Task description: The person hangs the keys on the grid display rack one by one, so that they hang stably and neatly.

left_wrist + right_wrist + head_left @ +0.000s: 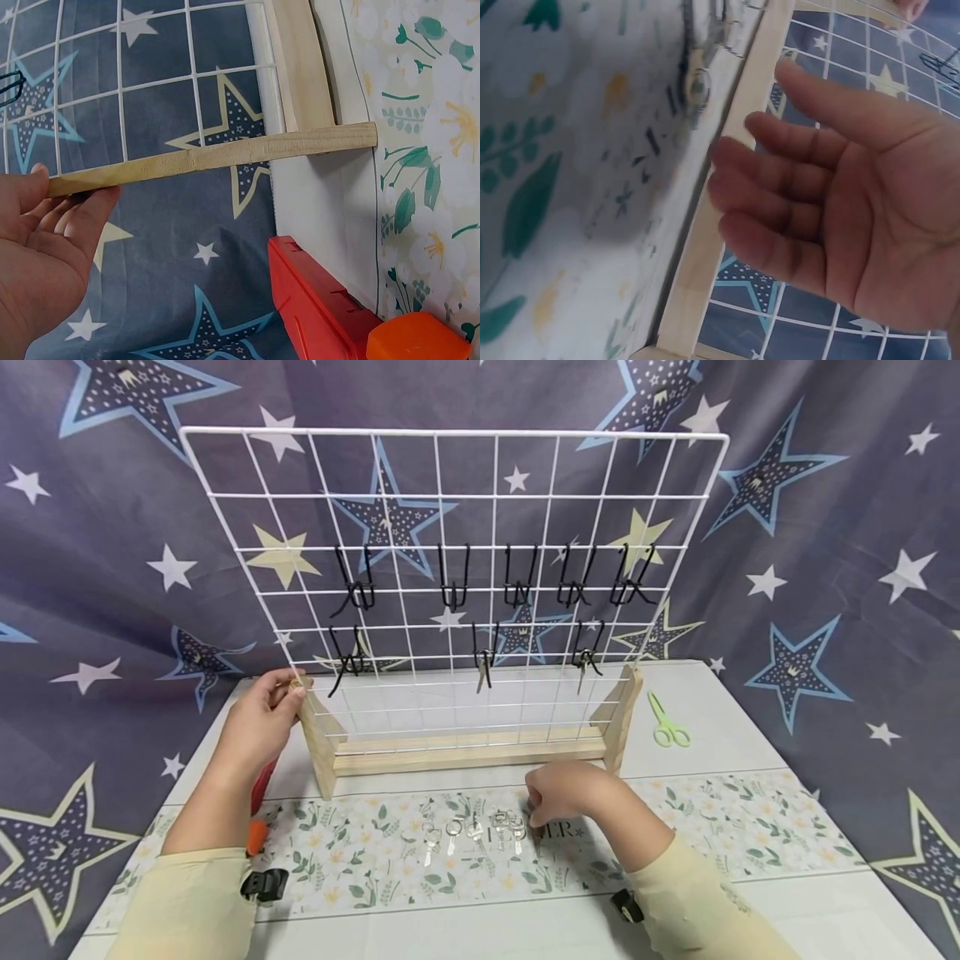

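Stand (pixel 318 752) gripped by L hand (pixel 258 718); R hand (pixel 570 793) empty, relaxed, nr keys (pixel 475 832): prob. light, stiff, best pinched edgewise.

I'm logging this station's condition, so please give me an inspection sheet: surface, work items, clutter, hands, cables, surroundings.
Surface: white table, floral strip across it.
Work items: white wire grid upright in wooden stand; black hooks on grid, metal pieces on two; keys on strip.
Clutter: green scissors at right; red object and orange object at left.
Hands: left hand pinches the stand's left side; right hand, near the keys, holds nothing.
Cables: nothing seen.
Surroundings: star-patterned fabric.
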Demonstrator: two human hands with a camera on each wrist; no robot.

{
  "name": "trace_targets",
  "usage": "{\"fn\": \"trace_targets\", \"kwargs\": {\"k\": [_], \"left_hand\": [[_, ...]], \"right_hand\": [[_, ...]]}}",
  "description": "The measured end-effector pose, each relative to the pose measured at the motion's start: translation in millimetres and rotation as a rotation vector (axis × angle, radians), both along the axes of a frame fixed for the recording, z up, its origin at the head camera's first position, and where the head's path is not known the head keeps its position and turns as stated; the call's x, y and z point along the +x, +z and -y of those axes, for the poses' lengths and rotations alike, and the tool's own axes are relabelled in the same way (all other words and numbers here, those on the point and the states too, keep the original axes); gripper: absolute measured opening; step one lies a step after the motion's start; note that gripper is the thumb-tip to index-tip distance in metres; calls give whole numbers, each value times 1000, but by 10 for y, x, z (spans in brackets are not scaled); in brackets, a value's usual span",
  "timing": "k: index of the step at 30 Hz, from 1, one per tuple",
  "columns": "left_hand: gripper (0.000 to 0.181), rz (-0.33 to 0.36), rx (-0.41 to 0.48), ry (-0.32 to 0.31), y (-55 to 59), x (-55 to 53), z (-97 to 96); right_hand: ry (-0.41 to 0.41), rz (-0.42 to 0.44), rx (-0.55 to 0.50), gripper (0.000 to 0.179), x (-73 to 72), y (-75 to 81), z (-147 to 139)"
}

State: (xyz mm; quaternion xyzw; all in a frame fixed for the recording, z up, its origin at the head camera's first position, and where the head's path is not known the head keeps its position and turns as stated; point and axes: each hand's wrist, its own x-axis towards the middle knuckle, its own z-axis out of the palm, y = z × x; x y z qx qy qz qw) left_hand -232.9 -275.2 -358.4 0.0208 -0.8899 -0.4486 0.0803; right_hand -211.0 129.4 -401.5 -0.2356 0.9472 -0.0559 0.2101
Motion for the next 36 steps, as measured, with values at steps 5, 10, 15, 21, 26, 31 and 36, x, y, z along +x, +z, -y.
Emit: {"fn": "trace_targets", "kwargs": {"k": [5,10,15,21,26,31,36], "left_hand": [[53,1,2,-2,-2,7,2],[53,0,0,1,-1,5,12],[53,-6,-7,0,3,-1,5],[54,16,-8,12,17,18,-5],[53,17,-7,11,18,16,-10],[53,17,-29,28,8,20,-13],[52,10,-35,38,-4,19,-4]], "right_hand": [[-66,63,69,25,0,-93,27],[-91,106,99,27,-21,-164,39],[-85,116,117,30,-42,-223,44],[-73,102,113,26,-44,-242,52],[-92,94,86,21,-42,-247,50],[-29,33,71,19,-58,-257,35],[21,-8,44,19,-80,-258,17]]}}
